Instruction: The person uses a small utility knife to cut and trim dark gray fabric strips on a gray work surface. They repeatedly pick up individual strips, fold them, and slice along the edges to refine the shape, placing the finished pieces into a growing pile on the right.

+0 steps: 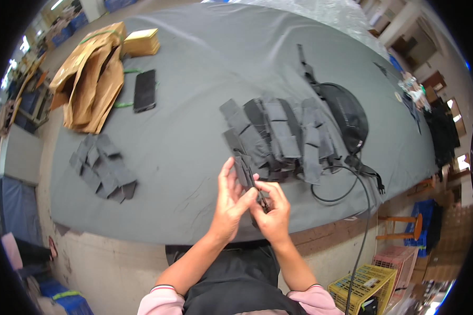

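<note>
Nearest, at six o'clock, two forearms in pink cuffs rise from the lower edge. The left hand (228, 202) and the right hand (272, 210) meet over the near edge of the grey-covered table (194, 152), both pinching one grey fabric piece (245, 173) between thumbs and fingertips; the piece stands up from the hands toward twelve o'clock, touching the stack beyond. The right hand's fingers are curled tight at its lower end, the left's straighter along its side.

Just past it, at about one o'clock, lies a pile of similar grey fabric pieces (284, 136), overlapping too much to count. At two o'clock one black pouch (347, 113) with straps lies touching the pile, and one black cord (347, 181) loops off the table's near edge.

At nine o'clock a second, smaller heap of grey pieces (104, 168) lies well apart, with bare cloth between. Farther, at ten to eleven o'clock: one black phone (144, 90), one brown paper bag (92, 79), one tan box (142, 42).
</note>
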`<state>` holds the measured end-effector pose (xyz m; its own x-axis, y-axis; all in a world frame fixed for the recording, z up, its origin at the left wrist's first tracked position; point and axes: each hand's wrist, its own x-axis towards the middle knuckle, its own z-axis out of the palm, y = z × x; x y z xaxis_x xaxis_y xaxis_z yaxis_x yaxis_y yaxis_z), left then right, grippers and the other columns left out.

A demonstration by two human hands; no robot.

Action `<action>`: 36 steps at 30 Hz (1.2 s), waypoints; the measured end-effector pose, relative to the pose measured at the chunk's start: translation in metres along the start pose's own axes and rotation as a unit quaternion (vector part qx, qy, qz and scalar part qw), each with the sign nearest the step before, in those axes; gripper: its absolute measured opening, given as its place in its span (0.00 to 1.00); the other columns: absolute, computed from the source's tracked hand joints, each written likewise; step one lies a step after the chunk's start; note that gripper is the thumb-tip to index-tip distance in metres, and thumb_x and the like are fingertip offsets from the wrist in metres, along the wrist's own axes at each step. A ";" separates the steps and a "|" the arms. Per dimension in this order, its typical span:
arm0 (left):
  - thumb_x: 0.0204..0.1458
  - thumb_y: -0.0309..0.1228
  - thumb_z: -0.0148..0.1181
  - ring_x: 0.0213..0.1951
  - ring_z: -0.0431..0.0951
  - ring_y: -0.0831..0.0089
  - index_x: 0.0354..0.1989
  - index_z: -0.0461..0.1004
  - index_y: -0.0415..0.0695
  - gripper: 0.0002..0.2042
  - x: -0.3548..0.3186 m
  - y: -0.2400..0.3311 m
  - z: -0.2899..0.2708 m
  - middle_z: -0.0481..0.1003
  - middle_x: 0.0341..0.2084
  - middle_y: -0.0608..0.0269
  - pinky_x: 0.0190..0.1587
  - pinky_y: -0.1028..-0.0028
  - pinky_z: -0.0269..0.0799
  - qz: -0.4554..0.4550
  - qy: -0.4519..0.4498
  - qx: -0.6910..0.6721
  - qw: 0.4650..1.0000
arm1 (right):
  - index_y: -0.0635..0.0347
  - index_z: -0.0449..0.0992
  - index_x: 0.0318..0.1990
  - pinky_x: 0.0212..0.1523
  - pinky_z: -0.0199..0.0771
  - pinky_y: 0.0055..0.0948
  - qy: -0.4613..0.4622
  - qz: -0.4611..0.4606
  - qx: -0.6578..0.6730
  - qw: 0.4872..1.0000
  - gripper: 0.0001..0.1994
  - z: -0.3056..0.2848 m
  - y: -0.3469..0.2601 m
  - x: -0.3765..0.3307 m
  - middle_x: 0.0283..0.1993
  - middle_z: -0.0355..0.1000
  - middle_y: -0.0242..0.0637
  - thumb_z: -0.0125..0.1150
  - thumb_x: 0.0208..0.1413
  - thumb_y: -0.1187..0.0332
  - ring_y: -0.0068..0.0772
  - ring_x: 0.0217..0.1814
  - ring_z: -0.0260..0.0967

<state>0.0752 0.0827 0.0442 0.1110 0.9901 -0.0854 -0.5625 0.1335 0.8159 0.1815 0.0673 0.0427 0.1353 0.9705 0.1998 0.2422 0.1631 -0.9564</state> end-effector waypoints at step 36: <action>0.53 0.26 0.55 0.39 0.75 0.66 0.40 0.73 0.37 0.08 -0.053 0.004 -0.101 0.75 0.35 0.57 0.41 0.72 0.70 0.161 -0.003 0.446 0.880 | 0.69 0.76 0.36 0.23 0.53 0.14 -0.086 0.195 0.084 0.973 0.19 0.039 0.033 -0.014 0.26 0.65 0.25 0.48 0.32 0.88 0.12 0.22 0.54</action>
<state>-0.0153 0.0348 -0.0058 0.0683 0.9698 0.2341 0.3010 -0.2438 0.9220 0.1505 0.0663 0.0005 0.0195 0.9775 -0.2099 0.0419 -0.2105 -0.9767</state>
